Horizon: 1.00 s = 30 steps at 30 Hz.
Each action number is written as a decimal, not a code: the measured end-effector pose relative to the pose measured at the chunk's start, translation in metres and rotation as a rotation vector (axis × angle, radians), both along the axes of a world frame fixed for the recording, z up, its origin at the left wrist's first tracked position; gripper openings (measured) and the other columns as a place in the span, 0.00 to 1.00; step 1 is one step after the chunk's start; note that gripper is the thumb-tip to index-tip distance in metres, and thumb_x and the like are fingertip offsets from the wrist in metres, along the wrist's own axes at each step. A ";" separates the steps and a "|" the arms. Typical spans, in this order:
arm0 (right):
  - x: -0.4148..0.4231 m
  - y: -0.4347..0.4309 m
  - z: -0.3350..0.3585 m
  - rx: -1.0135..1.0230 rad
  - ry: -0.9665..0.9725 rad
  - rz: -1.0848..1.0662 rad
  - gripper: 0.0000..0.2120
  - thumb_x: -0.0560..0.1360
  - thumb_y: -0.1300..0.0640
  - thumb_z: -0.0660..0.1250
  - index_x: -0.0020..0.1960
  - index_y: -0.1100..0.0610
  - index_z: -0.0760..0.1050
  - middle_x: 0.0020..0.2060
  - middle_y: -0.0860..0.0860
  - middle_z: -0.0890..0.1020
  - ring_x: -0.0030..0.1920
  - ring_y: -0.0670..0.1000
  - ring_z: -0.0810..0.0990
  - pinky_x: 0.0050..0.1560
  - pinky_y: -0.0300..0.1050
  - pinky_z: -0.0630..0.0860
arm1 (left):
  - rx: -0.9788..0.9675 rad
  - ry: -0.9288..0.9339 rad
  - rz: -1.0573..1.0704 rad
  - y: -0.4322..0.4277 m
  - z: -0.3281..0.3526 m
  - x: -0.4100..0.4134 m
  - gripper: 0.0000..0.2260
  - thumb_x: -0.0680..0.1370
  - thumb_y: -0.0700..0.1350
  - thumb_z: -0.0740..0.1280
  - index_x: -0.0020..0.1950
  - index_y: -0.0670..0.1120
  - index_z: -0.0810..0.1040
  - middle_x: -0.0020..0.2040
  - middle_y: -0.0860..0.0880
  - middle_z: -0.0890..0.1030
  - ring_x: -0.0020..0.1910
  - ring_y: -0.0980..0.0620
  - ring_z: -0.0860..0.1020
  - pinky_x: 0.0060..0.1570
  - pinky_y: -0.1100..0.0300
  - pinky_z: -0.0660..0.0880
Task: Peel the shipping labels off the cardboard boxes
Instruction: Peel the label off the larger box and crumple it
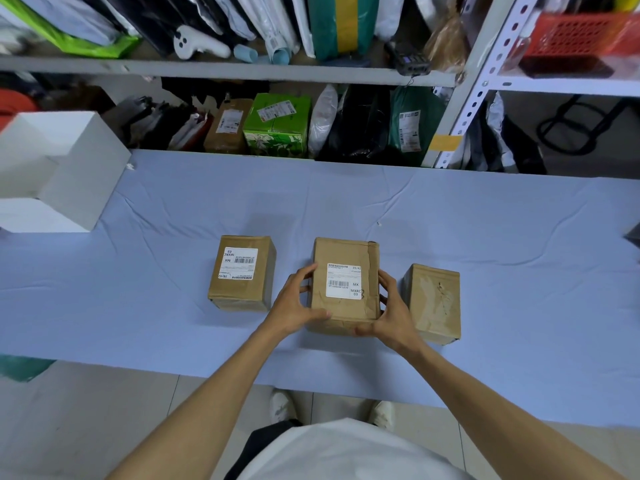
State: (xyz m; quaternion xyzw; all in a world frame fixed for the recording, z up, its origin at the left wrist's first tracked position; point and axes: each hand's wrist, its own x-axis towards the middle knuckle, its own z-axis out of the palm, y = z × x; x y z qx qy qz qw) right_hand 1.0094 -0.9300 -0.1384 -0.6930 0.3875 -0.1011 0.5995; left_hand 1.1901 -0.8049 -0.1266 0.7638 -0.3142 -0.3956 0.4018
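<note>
Your left hand and right hand clamp the middle cardboard box by its sides, mid-worktop. Box looks light, stiff, creased; label thin, tears easily, so start at a corner.

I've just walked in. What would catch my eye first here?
Two bare hands, left hand and right hand, clasp the middle box with its white label. A labelled box sits left, a torn bare one right, on a pale blue cloth.
</note>
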 end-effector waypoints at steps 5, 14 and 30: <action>-0.001 -0.001 0.001 0.018 0.003 -0.006 0.55 0.51 0.62 0.81 0.71 0.43 0.58 0.60 0.34 0.72 0.59 0.45 0.75 0.51 0.48 0.81 | 0.011 -0.064 0.028 -0.008 0.001 0.000 0.35 0.69 0.43 0.77 0.71 0.59 0.65 0.65 0.51 0.68 0.61 0.53 0.72 0.60 0.58 0.72; -0.001 -0.001 0.001 0.015 0.021 0.002 0.56 0.52 0.64 0.81 0.72 0.44 0.57 0.60 0.35 0.71 0.59 0.45 0.74 0.50 0.46 0.81 | 0.091 -0.202 -0.015 -0.021 0.003 -0.001 0.30 0.72 0.44 0.72 0.71 0.59 0.66 0.62 0.49 0.65 0.58 0.51 0.74 0.58 0.61 0.70; 0.001 0.000 0.003 -0.021 0.027 0.007 0.56 0.51 0.63 0.83 0.71 0.44 0.57 0.58 0.35 0.72 0.56 0.44 0.76 0.50 0.50 0.81 | 0.173 -0.138 0.022 -0.031 0.008 -0.008 0.27 0.71 0.43 0.70 0.67 0.60 0.68 0.61 0.49 0.63 0.61 0.46 0.72 0.65 0.51 0.70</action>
